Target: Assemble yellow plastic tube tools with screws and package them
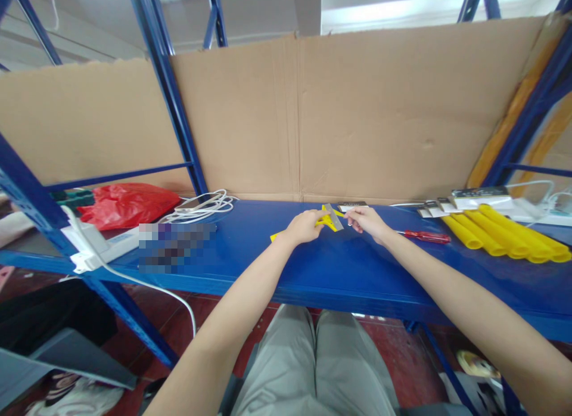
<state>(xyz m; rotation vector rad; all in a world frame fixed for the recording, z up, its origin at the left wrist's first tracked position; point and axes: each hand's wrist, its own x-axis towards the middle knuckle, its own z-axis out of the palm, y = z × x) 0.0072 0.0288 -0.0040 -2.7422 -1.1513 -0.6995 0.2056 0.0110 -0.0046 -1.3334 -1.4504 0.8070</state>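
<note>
Over the blue shelf top, my left hand (305,226) is closed around a yellow scraper (328,219) with a flat metal blade. Part of its yellow handle sticks out to the left of that hand. Just right of the blade, my right hand (364,220) is pinched near a small yellow piece (339,214); what its fingertips hold is too small to make out. A screwdriver with a red handle (429,236) lies right of my right hand, its shaft partly behind the wrist.
Yellow tubes (504,234) lie in a row at the right beside small packages (480,195). At the left are a red bag (129,204), white cables (214,204) and a white power strip (125,243). Cardboard (379,118) stands along the back between blue posts.
</note>
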